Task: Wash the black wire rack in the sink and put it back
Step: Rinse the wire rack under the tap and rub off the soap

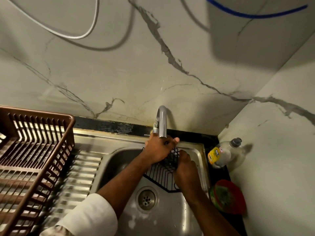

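Note:
The black wire rack (163, 171) is held tilted over the steel sink (170, 215), under the curved grey tap (162, 123). My left hand (159, 149) grips the rack's upper edge just below the spout. My right hand (185, 169) holds its right side, fingers wrapped over the wires. Both hands hide much of the rack; its lower corner shows near the drain (147, 199). Soap foam lies on the sink floor. I cannot tell whether water runs from the tap.
A brown plastic dish basket (34, 159) stands on the ribbed drainboard (80, 181) at left. A clear dish-soap bottle (221, 152) lies in the right corner, a red holder with a green scrubber (226, 196) in front of it. Marble walls close the back and right.

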Available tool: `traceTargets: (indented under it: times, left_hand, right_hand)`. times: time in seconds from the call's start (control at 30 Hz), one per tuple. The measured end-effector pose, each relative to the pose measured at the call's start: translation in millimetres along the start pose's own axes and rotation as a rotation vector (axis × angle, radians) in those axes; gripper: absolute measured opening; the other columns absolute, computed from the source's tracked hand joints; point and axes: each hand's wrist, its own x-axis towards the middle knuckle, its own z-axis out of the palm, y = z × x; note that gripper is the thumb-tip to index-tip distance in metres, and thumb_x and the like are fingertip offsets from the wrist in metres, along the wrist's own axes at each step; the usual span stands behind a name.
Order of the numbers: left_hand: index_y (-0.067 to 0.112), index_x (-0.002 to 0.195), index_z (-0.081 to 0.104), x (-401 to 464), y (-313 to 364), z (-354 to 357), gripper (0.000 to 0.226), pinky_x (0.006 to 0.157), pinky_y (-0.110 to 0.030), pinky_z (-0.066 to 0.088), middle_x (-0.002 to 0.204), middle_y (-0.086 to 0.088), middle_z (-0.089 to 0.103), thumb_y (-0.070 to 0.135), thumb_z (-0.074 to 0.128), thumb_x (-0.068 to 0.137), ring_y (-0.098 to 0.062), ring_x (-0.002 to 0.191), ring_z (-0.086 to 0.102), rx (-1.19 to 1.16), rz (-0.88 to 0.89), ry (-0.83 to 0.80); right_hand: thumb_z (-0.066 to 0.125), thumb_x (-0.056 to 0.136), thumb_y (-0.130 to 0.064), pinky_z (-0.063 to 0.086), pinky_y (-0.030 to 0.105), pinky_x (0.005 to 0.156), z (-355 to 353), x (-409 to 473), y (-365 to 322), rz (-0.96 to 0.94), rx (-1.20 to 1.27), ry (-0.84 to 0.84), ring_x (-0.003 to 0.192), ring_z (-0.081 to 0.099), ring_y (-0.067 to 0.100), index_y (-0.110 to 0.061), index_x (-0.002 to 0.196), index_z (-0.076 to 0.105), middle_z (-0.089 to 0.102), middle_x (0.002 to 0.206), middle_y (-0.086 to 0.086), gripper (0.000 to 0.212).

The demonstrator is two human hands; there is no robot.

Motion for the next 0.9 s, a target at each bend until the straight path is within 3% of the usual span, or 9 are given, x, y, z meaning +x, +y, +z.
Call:
traceTargets:
  times: [0.1, 0.27, 0.37, 0.47, 0.53, 0.6, 0.73, 0.8, 0.9]
  left_hand:
    - [0.04, 0.145, 0.052, -7.9, -2.9, -4.8, 0.049, 0.123, -0.052, 0.022, 0.143, -0.003, 0.058, 0.06, 0.031, 0.106, -0.016, 0.14, 0.04, 0.032, 0.143, -0.151]
    - [0.046, 0.159, 0.021, -12.1, 7.2, 11.0, 0.054, 0.127, -0.054, 0.0, 0.172, 0.001, 0.011, 0.058, 0.019, 0.107, -0.015, 0.158, -0.006, 0.359, 0.274, -0.192]
    - [0.041, 0.16, 0.025, 2.1, 26.1, 8.4, 0.058, 0.128, -0.055, 0.004, 0.171, 0.006, 0.016, 0.058, 0.017, 0.106, -0.015, 0.159, -0.002, 0.422, 0.313, -0.253]
    - [0.045, 0.159, 0.026, 8.9, 30.2, -6.4, 0.055, 0.127, -0.043, 0.001, 0.169, 0.013, 0.02, 0.062, 0.023, 0.106, -0.006, 0.155, 0.004, 0.24, 0.154, -0.344]
    - [0.046, 0.153, 0.037, 11.9, 15.1, -16.9, 0.063, 0.124, -0.048, 0.027, 0.164, 0.006, 0.037, 0.076, 0.033, 0.098, -0.018, 0.151, 0.032, 0.119, 0.043, -0.257]
    - [0.033, 0.147, 0.047, 16.3, -7.1, -32.3, 0.069, 0.106, -0.045, 0.052, 0.147, -0.006, 0.056, 0.077, 0.042, 0.094, -0.022, 0.126, 0.059, 0.065, -0.084, -0.167]
    - [0.018, 0.141, 0.054, 9.0, -13.5, -37.7, 0.062, 0.079, -0.026, 0.053, 0.119, -0.005, 0.066, 0.064, 0.04, 0.102, -0.012, 0.094, 0.064, 0.204, -0.194, -0.125]
    - [0.022, 0.136, 0.057, -0.1, 6.8, -29.2, 0.076, 0.089, -0.035, 0.056, 0.12, -0.008, 0.067, 0.08, 0.03, 0.095, -0.019, 0.101, 0.066, 0.306, -0.1, -0.09]
    - [0.036, 0.141, 0.053, -1.3, 29.6, -23.4, 0.072, 0.108, -0.045, 0.047, 0.138, -0.007, 0.064, 0.081, 0.026, 0.094, -0.026, 0.124, 0.062, 0.371, -0.021, -0.107]
  right_hand:
    - [0.061, 0.095, -0.018, 0.049, 0.025, 0.071, 5.6, 2.3, 11.6, 0.068, 0.098, 0.061, 0.094, 0.067, 0.022, -0.017, 0.132, 0.05, 0.067, 0.115, 0.004, 0.039]
    - [0.057, 0.096, -0.019, 0.055, 0.031, 0.081, 17.7, -2.7, 18.8, 0.05, 0.391, 0.092, 0.1, 0.063, 0.016, -0.025, 0.134, 0.049, 0.063, 0.116, -0.005, 0.039]
    - [0.057, 0.095, -0.021, 0.052, 0.033, 0.08, 24.9, 2.7, 20.7, 0.128, 0.462, 0.067, 0.097, 0.063, 0.019, -0.023, 0.129, 0.051, 0.061, 0.111, -0.005, 0.035]
    - [0.055, 0.097, -0.015, 0.045, 0.026, 0.067, 22.6, 7.1, 19.3, 0.179, 0.581, 0.113, 0.08, 0.064, 0.02, -0.014, 0.116, 0.055, 0.062, 0.091, -0.003, 0.019]
    - [0.052, 0.095, -0.017, 0.043, 0.025, 0.062, 12.4, 2.4, 21.6, 0.15, 0.671, 0.104, 0.071, 0.057, 0.015, -0.018, 0.108, 0.053, 0.057, 0.084, -0.008, 0.012]
    - [0.054, 0.094, -0.009, 0.045, 0.024, 0.065, 5.7, -5.4, 28.9, 0.11, 0.723, 0.044, 0.075, 0.056, 0.007, -0.029, 0.11, 0.05, 0.056, 0.088, -0.01, 0.026]
    - [0.053, 0.097, -0.017, 0.043, 0.018, 0.065, 14.4, -9.5, 22.0, 0.036, 0.672, 0.155, 0.072, 0.057, 0.009, -0.019, 0.117, 0.057, 0.063, 0.089, -0.004, 0.02]
    - [0.044, 0.1, -0.04, 0.042, 0.015, 0.066, 18.1, -9.7, 10.1, 0.047, 0.633, 0.193, 0.074, 0.061, 0.015, -0.008, 0.117, 0.061, 0.066, 0.09, 0.006, 0.04]
    - [0.053, 0.098, -0.019, 0.04, 0.013, 0.065, 16.3, -13.1, 3.2, 0.064, 0.622, 0.196, 0.081, 0.067, 0.023, -0.006, 0.124, 0.058, 0.067, 0.097, 0.008, 0.029]
